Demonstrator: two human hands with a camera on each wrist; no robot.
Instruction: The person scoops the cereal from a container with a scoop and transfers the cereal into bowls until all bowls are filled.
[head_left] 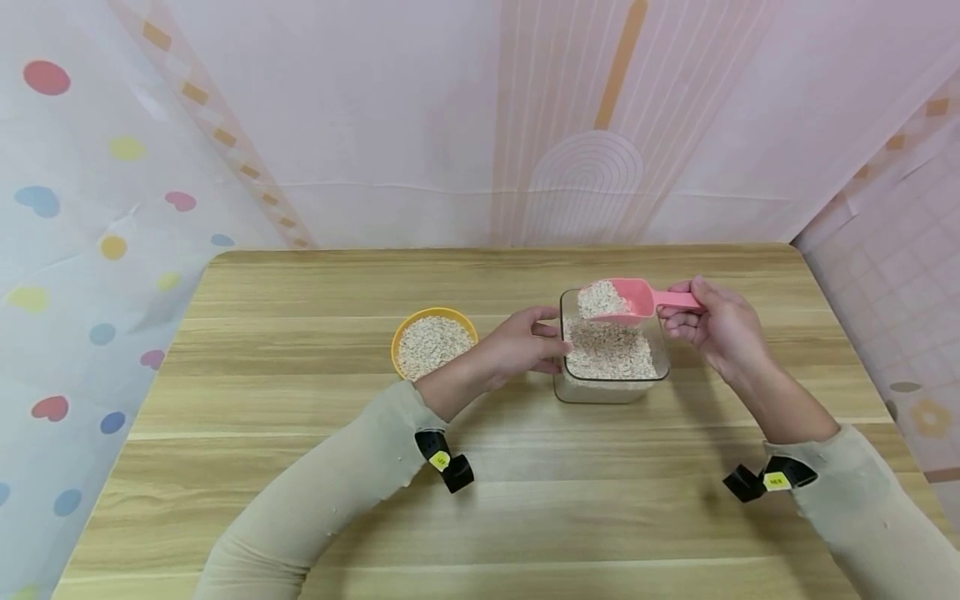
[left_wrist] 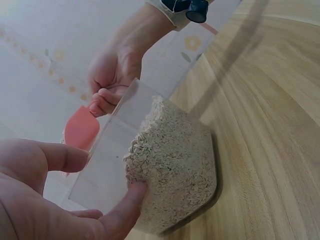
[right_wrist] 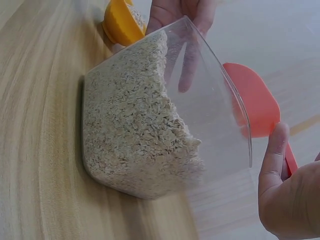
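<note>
Clearly the heaped pink scoop (head_left: 626,300), gripped by its handle in the right hand (head_left: 712,329), could shed oats onto the wooden table (head_left: 300,467) if it tips once past the rim. It hovers over the clear container (head_left: 611,392), half full of oats, which the left hand (head_left: 525,346) grasps. At nine o'clock, a yellow bowl (head_left: 433,317) holds more oats.

Clear glossy plastic container (head_left: 611,379), smooth pink plastic scoop (head_left: 633,297), matt wood-grain table (head_left: 300,467), rough flaky oats (head_left: 609,350)
</note>
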